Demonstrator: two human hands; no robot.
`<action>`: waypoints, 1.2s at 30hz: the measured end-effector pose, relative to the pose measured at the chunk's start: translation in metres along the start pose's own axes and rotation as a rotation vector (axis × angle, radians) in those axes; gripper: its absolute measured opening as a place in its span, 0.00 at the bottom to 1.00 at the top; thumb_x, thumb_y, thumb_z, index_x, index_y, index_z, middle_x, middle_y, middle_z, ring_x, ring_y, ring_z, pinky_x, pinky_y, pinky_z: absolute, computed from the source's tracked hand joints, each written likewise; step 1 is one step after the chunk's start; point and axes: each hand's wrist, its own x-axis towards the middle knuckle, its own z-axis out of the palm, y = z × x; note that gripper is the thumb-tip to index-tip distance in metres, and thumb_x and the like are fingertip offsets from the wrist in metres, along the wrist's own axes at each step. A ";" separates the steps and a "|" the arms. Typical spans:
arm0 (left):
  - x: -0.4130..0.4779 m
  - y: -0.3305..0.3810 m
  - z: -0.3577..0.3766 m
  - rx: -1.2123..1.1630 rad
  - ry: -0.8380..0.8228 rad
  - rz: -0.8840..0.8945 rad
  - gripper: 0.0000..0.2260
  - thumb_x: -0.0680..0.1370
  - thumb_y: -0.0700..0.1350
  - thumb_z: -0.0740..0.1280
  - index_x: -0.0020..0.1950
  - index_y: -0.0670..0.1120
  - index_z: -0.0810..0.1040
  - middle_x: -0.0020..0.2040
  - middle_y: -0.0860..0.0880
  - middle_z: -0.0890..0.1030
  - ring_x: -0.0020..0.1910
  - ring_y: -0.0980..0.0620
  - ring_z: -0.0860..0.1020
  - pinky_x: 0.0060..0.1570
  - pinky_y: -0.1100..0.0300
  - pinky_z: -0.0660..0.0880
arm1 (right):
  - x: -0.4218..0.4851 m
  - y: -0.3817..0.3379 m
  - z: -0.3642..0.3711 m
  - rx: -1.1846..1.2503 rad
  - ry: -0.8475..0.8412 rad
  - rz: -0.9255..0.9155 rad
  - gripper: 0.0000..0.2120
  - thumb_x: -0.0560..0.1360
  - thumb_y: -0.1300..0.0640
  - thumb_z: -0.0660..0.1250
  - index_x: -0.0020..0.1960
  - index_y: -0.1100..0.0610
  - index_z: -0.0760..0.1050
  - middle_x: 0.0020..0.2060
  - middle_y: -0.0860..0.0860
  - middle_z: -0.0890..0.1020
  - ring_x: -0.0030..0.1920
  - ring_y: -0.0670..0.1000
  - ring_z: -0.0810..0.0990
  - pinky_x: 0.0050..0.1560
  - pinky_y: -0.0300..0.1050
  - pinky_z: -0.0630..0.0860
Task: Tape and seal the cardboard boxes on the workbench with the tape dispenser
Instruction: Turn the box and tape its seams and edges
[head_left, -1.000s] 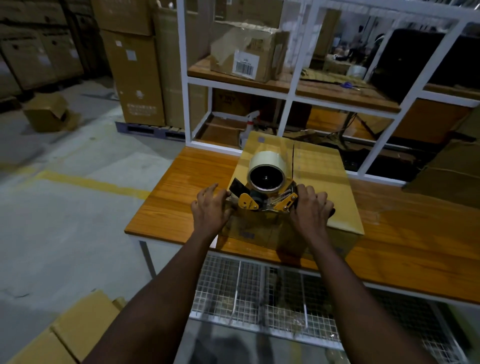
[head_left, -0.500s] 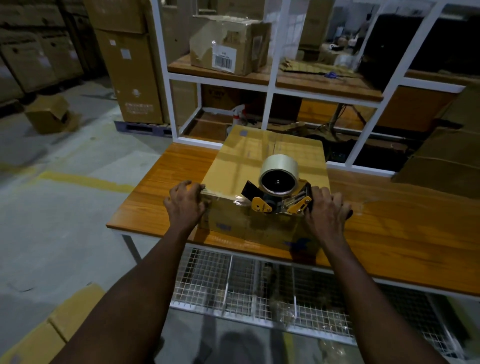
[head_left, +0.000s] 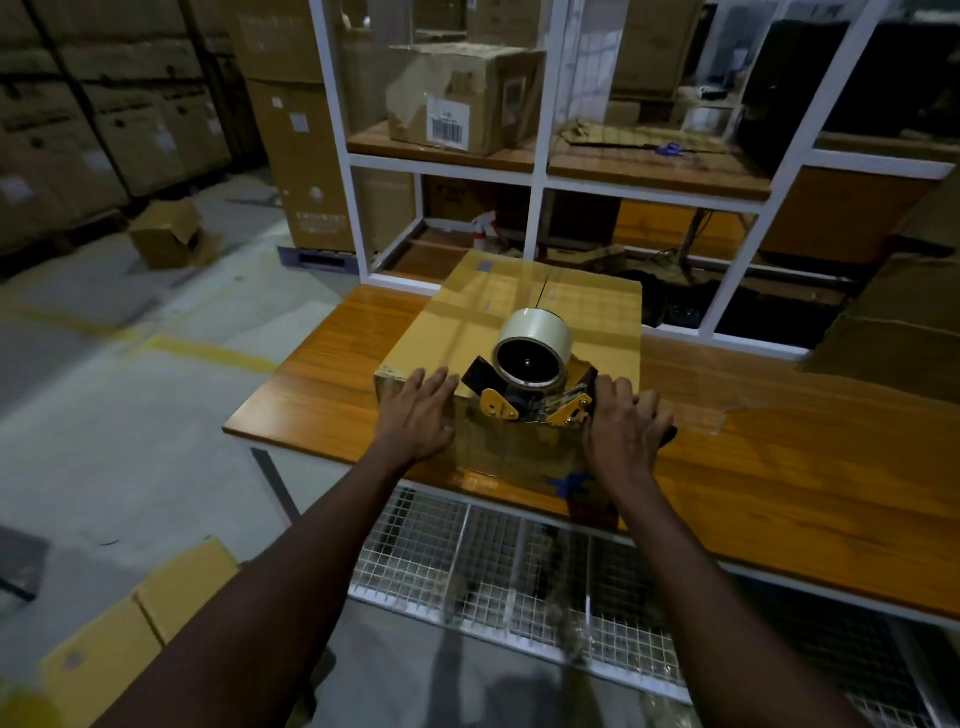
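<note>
A closed cardboard box (head_left: 519, 317) lies on the wooden workbench (head_left: 810, 467), its near edge at the bench front. A tape dispenser (head_left: 530, 374) with a pale tape roll and yellow side plates sits at the box's near top edge. My right hand (head_left: 626, 431) grips the dispenser's handle at its right side. My left hand (head_left: 418, 413) lies flat with straight fingers over the box's near left corner, pressing the top and front face. Shiny tape runs along the top seam.
A white-framed shelf unit (head_left: 537, 171) stands behind the bench with a labelled carton (head_left: 462, 98) on it. Wire mesh shelving (head_left: 519, 566) sits under the bench. Flat cardboard (head_left: 124, 634) lies on the floor at lower left, a small open box (head_left: 169, 234) farther back.
The box has turned on the bench so its near edge faces me more squarely. My left hand moved from the box's left corner inward toward the dispenser. My right hand stays on the dispenser.
</note>
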 end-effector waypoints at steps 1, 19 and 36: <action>-0.002 0.002 0.002 0.010 -0.003 -0.016 0.36 0.77 0.61 0.60 0.81 0.53 0.48 0.81 0.52 0.51 0.79 0.46 0.53 0.73 0.39 0.55 | 0.000 0.001 -0.001 0.007 -0.014 -0.006 0.22 0.69 0.59 0.72 0.61 0.55 0.71 0.52 0.55 0.77 0.48 0.61 0.72 0.48 0.56 0.66; -0.003 0.065 -0.024 0.016 -0.104 -0.081 0.40 0.77 0.63 0.59 0.81 0.50 0.41 0.81 0.48 0.46 0.80 0.42 0.46 0.72 0.34 0.43 | -0.017 0.122 -0.012 0.032 -0.005 0.001 0.18 0.72 0.61 0.67 0.61 0.55 0.70 0.55 0.55 0.76 0.51 0.62 0.71 0.51 0.57 0.66; -0.009 0.139 -0.011 -0.003 -0.085 -0.072 0.40 0.76 0.61 0.61 0.81 0.47 0.47 0.81 0.48 0.47 0.80 0.44 0.47 0.74 0.36 0.43 | -0.040 0.189 -0.001 0.154 0.005 0.094 0.24 0.69 0.63 0.70 0.63 0.56 0.71 0.56 0.57 0.76 0.52 0.61 0.69 0.50 0.55 0.64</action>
